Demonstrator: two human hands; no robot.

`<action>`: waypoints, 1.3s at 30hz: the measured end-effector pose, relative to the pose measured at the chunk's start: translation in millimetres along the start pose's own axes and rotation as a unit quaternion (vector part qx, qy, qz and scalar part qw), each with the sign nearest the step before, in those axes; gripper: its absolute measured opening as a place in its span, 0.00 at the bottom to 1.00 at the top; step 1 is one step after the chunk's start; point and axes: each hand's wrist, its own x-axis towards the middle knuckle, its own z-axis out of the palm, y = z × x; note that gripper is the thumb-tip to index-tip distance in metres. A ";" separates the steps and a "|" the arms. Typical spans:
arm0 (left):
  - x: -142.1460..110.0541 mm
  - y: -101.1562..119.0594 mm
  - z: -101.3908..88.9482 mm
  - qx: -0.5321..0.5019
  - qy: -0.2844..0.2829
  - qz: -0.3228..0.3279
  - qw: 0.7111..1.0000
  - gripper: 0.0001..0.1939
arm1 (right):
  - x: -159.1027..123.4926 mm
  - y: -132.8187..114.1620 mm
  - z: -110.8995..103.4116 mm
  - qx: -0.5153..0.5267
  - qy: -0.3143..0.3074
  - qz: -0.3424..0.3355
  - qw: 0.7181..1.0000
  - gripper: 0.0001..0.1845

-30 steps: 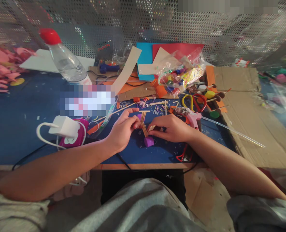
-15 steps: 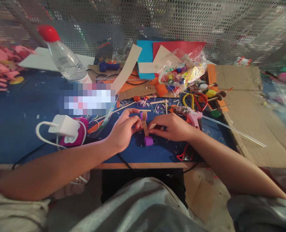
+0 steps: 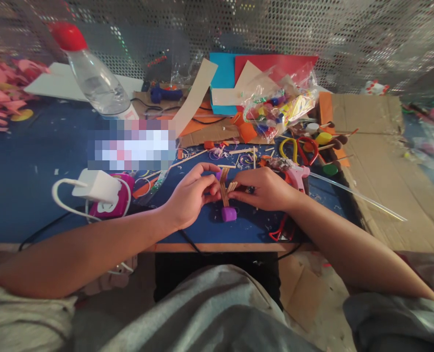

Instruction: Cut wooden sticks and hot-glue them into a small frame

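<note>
Between my hands stands a small craft build of wooden sticks (image 3: 225,188), with a purple block (image 3: 229,214) at its near end and another purple piece partly hidden at the far end. My left hand (image 3: 195,193) is closed, its fingertips gripping the left side of the stick build. From the other side my right hand (image 3: 264,189) pinches a few short sticks (image 3: 232,186) that slant up against the build. The fingertips of both hands are partly hidden. Close behind my right hand lies a pink glue gun (image 3: 296,175).
Red-handled scissors (image 3: 283,232) lie by my right wrist. Yellow and red loops (image 3: 298,150), stick scraps and a bag of craft bits (image 3: 281,105) lie behind. At left are a tilted bottle (image 3: 96,80) and a magenta power socket with a white plug (image 3: 98,188). Cardboard (image 3: 389,181) covers the right.
The view has shifted slightly, and the stick build sits a little farther right in the picture. Both hands keep their hold, with the short sticks still against the build.
</note>
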 end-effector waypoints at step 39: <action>2.0 -1.4 -9.7 0.164 -0.054 0.138 0.975 0.07 | 10.3 -14.7 -9.7 -0.089 -0.043 0.134 0.986 0.10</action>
